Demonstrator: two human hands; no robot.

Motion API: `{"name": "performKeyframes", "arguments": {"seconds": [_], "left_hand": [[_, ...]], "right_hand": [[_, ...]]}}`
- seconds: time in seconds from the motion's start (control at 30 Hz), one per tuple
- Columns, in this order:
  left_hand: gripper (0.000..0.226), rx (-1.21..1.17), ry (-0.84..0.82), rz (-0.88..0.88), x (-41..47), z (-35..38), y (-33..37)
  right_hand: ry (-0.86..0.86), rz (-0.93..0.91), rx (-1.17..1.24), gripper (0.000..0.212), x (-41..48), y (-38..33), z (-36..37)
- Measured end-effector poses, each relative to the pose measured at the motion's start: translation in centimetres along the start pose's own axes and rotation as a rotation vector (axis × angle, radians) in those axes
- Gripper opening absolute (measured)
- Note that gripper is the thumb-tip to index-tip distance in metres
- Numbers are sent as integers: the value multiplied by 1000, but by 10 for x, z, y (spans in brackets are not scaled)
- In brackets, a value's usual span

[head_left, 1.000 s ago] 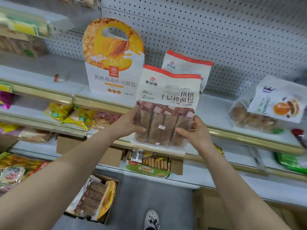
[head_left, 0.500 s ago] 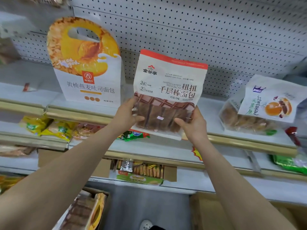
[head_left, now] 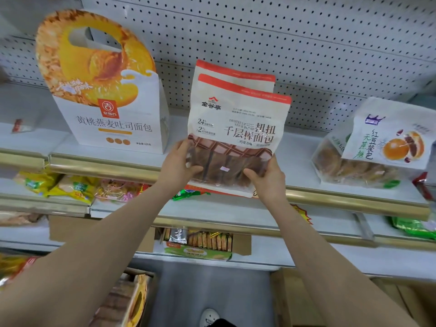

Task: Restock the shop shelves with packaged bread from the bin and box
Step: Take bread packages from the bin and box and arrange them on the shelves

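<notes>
Centrally in the frame, we grip the twisted stick bread bag [head_left: 236, 138] by its lower corners, left hand [head_left: 175, 166] and right hand [head_left: 267, 179] each curled round an edge with the thumb on the clear window. It stands upright over the front rim of the shelf [head_left: 342, 197], in front of a matching bag [head_left: 236, 73] and just right of the yellow toast box [head_left: 106, 95].

Both arms are stretched forward. The bread bag [head_left: 236, 128] is gripped at its lower sides by the left hand [head_left: 175, 166] and the right hand [head_left: 269, 179], thumbs in front.
</notes>
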State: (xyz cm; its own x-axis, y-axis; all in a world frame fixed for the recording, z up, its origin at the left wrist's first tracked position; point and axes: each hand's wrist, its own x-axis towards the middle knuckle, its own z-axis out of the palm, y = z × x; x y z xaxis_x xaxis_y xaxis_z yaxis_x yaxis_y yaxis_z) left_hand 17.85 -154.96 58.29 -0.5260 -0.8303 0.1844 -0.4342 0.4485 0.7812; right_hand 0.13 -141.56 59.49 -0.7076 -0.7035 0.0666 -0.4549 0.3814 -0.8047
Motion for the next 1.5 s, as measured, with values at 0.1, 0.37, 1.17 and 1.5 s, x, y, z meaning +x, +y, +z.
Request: {"name": "performKeyframes", "arguments": {"seconds": [0.1,0.37,1.17,1.5], "left_hand": [[48,42,13,-1,1,2,-4],[64,167,105,-59,-13,6,-10],[50,-55,183,-63,25,22,-26],[66,-129,197,-121,56,37,-34]], "right_hand": [[0,4,-54,57,0,2,2],[187,72,-141,59,-27,-1,25],[201,-82,-127,63,27,7,40],[171,-84,-89,60,68,15,54]]}}
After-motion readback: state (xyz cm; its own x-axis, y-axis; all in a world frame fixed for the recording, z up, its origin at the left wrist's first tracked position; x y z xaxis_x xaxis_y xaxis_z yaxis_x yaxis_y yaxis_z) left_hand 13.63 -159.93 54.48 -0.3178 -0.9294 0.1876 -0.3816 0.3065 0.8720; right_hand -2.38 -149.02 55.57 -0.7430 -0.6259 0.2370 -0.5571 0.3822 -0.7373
